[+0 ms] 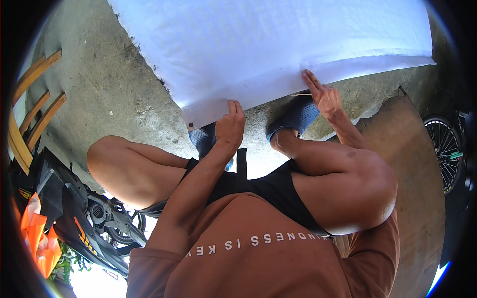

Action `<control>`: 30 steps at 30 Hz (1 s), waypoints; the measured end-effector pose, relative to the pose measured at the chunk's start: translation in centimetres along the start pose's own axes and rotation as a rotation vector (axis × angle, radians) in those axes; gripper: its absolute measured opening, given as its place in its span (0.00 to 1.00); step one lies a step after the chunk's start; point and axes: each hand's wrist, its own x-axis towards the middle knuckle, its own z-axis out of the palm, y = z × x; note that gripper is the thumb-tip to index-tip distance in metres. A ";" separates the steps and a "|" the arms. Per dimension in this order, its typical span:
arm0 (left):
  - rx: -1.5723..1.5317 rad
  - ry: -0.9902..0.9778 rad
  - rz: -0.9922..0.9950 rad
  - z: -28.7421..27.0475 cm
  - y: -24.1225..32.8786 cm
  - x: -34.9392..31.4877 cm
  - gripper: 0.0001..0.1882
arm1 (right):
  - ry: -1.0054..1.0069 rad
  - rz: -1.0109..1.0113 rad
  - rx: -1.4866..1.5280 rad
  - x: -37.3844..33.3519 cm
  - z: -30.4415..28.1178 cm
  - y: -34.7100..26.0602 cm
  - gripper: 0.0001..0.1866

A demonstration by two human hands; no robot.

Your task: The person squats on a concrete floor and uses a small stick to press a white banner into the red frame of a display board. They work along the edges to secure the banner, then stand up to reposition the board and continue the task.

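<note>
Head view: a squatting person's left hand (pixel 230 124) curls its fingers over the near edge of a large white sheet (pixel 278 44) spread on the concrete floor (pixel 99 89). Right hand (pixel 324 94) presses flat on that edge, fingers extended, with a thin stick (pixel 299 95) beside them, grip unclear. Sheet's far end is cut off.

A single head-worn fisheye view looks steeply down from close above the crouching person's knees and forearms onto a white sheet (pixel 278 44) spread on the concrete floor (pixel 104 94); edges bend and darken toward the rim.
</note>
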 end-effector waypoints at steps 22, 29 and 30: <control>-0.234 0.097 -0.044 -3.9 -1.8 2.8 0.12 | 0.193 0.066 0.236 1.7 -2.2 1.9 0.21; -0.311 -0.063 -0.202 -8.2 -4.6 6.1 0.11 | 0.248 0.175 0.190 4.2 -3.8 3.6 0.14; -0.291 -0.076 -0.200 -8.4 -5.1 6.3 0.11 | 0.232 0.211 0.195 4.6 -4.1 3.8 0.13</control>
